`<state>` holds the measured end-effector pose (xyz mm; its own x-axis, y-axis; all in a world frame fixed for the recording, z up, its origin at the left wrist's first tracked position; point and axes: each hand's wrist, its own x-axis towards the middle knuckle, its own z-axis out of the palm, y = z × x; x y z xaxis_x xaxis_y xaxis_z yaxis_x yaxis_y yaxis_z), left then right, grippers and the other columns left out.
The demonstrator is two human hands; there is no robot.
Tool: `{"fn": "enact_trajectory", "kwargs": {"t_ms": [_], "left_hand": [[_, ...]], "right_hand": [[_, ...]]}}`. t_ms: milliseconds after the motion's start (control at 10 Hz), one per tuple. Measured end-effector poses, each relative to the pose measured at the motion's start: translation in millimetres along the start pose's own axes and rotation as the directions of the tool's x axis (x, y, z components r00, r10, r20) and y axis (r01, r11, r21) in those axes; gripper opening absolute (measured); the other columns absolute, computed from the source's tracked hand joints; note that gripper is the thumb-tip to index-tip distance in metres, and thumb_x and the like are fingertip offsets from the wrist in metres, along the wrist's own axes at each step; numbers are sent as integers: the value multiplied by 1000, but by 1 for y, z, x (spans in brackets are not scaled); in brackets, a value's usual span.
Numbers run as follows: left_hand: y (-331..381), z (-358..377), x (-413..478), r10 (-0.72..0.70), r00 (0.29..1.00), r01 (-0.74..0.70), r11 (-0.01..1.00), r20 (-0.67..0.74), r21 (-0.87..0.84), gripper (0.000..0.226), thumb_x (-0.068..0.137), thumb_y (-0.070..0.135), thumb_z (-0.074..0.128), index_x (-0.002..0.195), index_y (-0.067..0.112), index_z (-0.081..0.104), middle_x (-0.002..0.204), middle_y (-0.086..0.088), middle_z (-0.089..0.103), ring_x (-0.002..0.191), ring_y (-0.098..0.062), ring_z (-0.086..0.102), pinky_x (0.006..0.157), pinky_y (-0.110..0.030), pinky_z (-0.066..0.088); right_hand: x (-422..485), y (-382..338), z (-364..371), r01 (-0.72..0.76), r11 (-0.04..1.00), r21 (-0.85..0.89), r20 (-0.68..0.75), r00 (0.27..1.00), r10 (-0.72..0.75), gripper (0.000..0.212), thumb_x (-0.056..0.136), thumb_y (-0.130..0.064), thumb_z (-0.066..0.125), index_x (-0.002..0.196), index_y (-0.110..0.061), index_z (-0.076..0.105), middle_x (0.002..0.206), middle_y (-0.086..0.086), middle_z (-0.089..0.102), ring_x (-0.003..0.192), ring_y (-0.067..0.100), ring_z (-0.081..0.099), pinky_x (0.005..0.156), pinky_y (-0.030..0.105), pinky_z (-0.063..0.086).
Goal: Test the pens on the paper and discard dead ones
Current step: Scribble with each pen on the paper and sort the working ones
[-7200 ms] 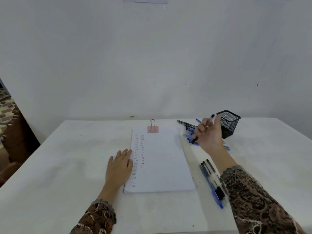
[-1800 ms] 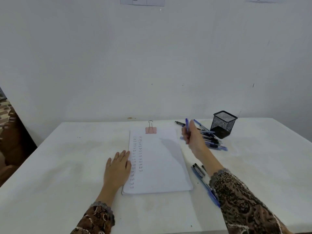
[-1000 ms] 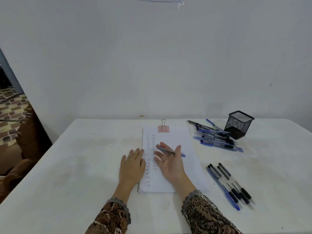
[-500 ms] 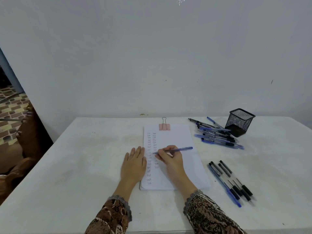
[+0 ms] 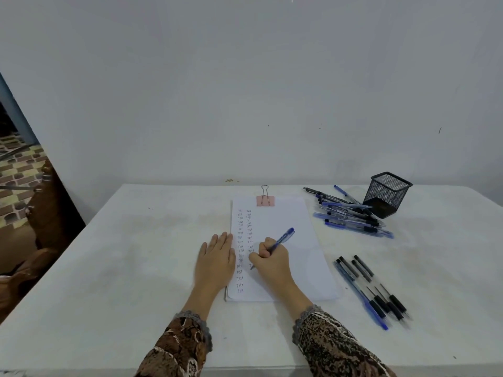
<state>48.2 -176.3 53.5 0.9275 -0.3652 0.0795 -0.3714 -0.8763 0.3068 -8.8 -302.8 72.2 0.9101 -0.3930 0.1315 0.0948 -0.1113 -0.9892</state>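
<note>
While my right hand (image 5: 272, 261) was closed around a blue pen (image 5: 280, 240), its tip was down on the paper (image 5: 294, 257), at the foot of the second column of small "Test" marks. My left hand (image 5: 216, 258) lay flat, fingers spread, holding nothing, at the paper's left edge. Two columns of marks suggested many pens were already tried. Right of the paper's near half lay a short row (image 5: 371, 289) of pens; right of its far end lay a larger pile (image 5: 351, 216), beside the mesh cup (image 5: 386, 194). I judged the pile still to be tested, though I could not tell which group was which. Most of the paper's right side was blank. Left of the paper the table (image 5: 122, 268) was bare, and its near edge ran just under my sleeves.
</note>
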Motion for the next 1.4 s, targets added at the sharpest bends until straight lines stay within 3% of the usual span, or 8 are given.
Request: {"fn": "enact_trajectory", "kwargs": {"t_ms": [1400], "left_hand": [[-1,2,0,3,1000,-3,1000,-18,-16,48,101,29,18,148,21,14,156,5,11,144,-13,5,117,-33,3]], "right_hand": [[1,4,-5,40,998,-51,-55,998,-43,48,68,16,53,50,-18,25,57,-5,27,47,2,28,52,9,31]]}}
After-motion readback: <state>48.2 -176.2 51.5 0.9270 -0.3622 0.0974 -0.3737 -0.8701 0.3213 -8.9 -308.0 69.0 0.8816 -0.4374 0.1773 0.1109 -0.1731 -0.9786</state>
